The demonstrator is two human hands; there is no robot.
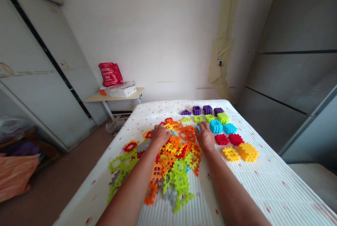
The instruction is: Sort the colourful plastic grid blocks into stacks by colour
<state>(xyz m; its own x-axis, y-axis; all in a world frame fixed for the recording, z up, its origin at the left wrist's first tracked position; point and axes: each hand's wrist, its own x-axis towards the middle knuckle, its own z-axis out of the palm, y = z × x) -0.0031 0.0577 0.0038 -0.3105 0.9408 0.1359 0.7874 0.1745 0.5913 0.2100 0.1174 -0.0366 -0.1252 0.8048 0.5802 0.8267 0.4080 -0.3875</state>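
Note:
My left hand (pixel 160 135) reaches over a mixed pile of plastic interlocking building blocks, its fingers curled down and close together. The fingertips are partly hidden; a small bit of blue (pixel 172 132) shows beside them, and I cannot make out what they grip. At the pile's right edge my right hand (pixel 205 136) is closed on a blue building block (pixel 198 128), mostly covered by the fingers. Orange blocks (pixel 187 133) lie between the hands, with lime green blocks (pixel 180 177) nearer to me. Just right of my right hand stands a stack of blue blocks (pixel 216 126).
Sorted groups sit on the right of the white quilted bed cover (pixel 263 191): purple blocks (pixel 207 109), green blocks (pixel 223 118), red blocks (pixel 235 139) and yellow blocks (pixel 248 152). A small table (pixel 96 97) with a red bag (pixel 110 74) stands at the back left. Grey cabinets (pixel 295 78) rise at right.

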